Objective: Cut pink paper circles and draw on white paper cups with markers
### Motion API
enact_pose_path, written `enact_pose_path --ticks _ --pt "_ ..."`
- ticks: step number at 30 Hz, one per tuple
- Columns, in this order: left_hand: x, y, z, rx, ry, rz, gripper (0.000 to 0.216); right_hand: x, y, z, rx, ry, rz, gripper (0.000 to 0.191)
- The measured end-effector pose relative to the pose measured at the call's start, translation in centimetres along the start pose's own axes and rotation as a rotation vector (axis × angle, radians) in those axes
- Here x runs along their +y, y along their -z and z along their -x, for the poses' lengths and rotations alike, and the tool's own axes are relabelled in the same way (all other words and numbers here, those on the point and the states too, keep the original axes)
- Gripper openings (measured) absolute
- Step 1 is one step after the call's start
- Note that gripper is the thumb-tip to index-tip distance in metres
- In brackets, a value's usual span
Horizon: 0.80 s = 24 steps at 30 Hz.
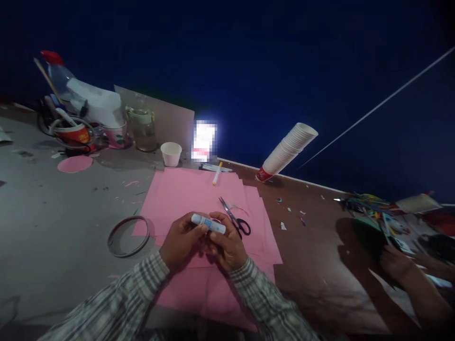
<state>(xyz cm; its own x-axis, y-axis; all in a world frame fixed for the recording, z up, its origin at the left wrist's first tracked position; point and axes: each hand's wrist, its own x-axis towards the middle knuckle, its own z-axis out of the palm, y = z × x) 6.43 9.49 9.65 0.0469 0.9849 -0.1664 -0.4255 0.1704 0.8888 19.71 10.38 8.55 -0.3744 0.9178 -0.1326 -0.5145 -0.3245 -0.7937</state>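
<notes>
Both my hands meet over a pink sheet of paper (185, 194) on the table. A white and blue glue stick (208, 223) lies sideways between them. My left hand (182, 240) pinches its left end and my right hand (227, 245) grips its right half, fingers curled round it. Black-handled scissors (234, 218) lie on the pink paper just beyond my right hand.
A metal ring (128, 236) lies left of the paper. Behind it stand a paper cup (171, 154), a jar (142, 128), a red tub (74, 134), markers (216, 169) and a leaning stack of cups (287, 151). Another person's arm (408, 279) reaches in at the right.
</notes>
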Motion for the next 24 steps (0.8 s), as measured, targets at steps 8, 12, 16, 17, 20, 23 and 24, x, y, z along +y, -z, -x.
enact_pose_path --ticks 8,12,16,17,20,23,24 --pt "0.3 2.9 -1.1 0.013 -0.275 -0.597 0.048 -2.8 1.9 -1.1 0.286 0.244 -0.052 0.027" --pt "-0.8 4.3 -1.8 -0.025 -0.538 -1.200 0.043 -3.0 2.9 -1.6 0.337 0.300 -0.002 0.025" --pt "-1.9 5.0 -1.9 -0.124 -0.585 -1.444 0.052 -2.4 2.8 -1.7 0.350 0.314 0.055 0.022" --pt "-2.0 5.1 -1.9 -0.129 -0.575 -1.471 0.053 -2.3 2.7 -1.7 0.347 0.313 0.073 0.021" --pt "-2.1 5.2 -1.7 -0.132 -0.530 -1.518 0.055 -2.1 2.8 -1.8 0.350 0.317 0.119 0.020" --pt "-2.1 5.1 -1.7 -0.132 -0.506 -1.548 0.053 -1.9 3.2 -1.8 0.371 0.347 0.212 0.021" --pt "-2.2 5.0 -1.8 -0.130 -0.507 -1.553 0.052 -1.8 3.3 -1.8 0.353 0.335 0.252 0.021"
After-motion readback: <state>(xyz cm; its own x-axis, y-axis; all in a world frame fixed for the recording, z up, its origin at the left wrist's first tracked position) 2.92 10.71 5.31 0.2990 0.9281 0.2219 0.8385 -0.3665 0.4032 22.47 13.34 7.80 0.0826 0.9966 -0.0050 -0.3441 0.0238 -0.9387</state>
